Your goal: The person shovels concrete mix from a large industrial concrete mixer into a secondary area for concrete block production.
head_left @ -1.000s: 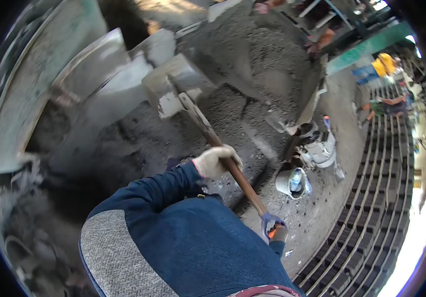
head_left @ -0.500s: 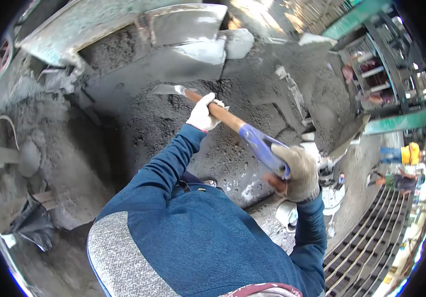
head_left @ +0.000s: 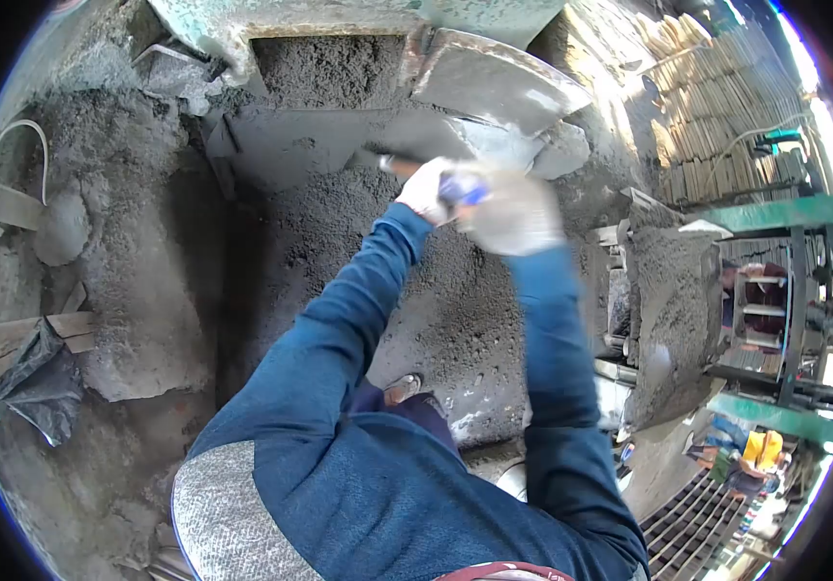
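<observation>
I'm working the shovel (head_left: 396,166) at the dark grit (head_left: 324,218), left hand (head_left: 425,191) fingers wrapped around its shaft; right hand (head_left: 515,215) blurred at the handle (head_left: 463,190), grip unclear. Guiding it calls for coordinated hands, I judge

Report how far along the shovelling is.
Probably partway. Apparently done: grey mix lies in the opening under the green panel. In hand: the left hand and blurred right hand hold the shovel, pointed at the heap. Seemingly left: loose material around the feet.
</observation>
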Demonstrator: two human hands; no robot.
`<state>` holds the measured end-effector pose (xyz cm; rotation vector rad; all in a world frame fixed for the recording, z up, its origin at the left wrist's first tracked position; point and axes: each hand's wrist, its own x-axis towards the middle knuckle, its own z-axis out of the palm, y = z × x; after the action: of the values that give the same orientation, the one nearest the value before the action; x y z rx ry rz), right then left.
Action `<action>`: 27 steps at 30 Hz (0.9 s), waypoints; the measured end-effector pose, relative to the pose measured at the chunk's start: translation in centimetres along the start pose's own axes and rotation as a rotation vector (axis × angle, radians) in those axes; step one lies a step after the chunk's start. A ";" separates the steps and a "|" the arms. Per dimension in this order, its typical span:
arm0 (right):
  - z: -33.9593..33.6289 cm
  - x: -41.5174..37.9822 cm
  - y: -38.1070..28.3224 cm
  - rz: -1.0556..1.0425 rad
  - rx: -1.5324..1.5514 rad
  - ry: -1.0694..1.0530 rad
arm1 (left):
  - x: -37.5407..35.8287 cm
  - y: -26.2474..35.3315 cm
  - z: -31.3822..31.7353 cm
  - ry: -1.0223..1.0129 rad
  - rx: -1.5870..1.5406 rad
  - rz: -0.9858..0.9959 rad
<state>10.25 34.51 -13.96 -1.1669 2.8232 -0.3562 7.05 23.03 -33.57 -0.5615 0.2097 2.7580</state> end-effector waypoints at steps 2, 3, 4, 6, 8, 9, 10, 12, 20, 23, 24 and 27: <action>9.8 -0.6 0.9 0.025 0.049 -0.115 | 1.8 0.1 -9.8 0.289 0.246 -0.003; 9.9 -1.7 -0.2 0.094 0.055 -0.198 | 2.2 -0.1 -12.6 0.366 0.404 0.016; 11.5 -3.6 0.2 0.113 0.057 -0.232 | 3.0 -1.8 -15.8 0.270 0.602 0.160; 13.4 -9.1 0.9 0.128 0.096 -0.291 | 3.3 -4.9 -18.1 0.446 0.701 0.050; 16.6 -15.3 2.0 0.095 0.146 -0.304 | 4.3 -9.9 -23.8 0.518 0.820 -0.074; 19.5 -19.6 2.5 0.076 0.189 -0.299 | 2.9 -12.4 -25.9 0.267 1.498 -0.037; 22.0 -23.6 2.3 0.081 0.171 -0.380 | 1.3 -14.8 -27.8 0.096 2.162 0.174; 23.9 -29.9 0.0 0.079 0.175 -0.486 | -2.6 -20.2 -29.3 0.364 1.517 0.012; 17.2 -35.4 -1.1 0.017 0.228 -0.507 | -10.0 -26.2 -22.5 0.613 0.467 -0.059; 12.7 -35.0 0.1 -0.209 0.544 -0.227 | -13.0 -26.5 -19.3 0.521 0.488 0.041; 12.3 -35.1 1.1 -0.246 0.678 -0.136 | -14.2 -26.6 -19.1 0.492 0.490 0.075; 13.7 -33.2 2.6 0.245 1.241 0.090 | -20.1 -24.6 -14.0 0.285 0.329 0.090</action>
<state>34.07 57.11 -28.77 -0.4883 1.9812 -1.7612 37.78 37.65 -40.18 -0.8658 0.7535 2.6339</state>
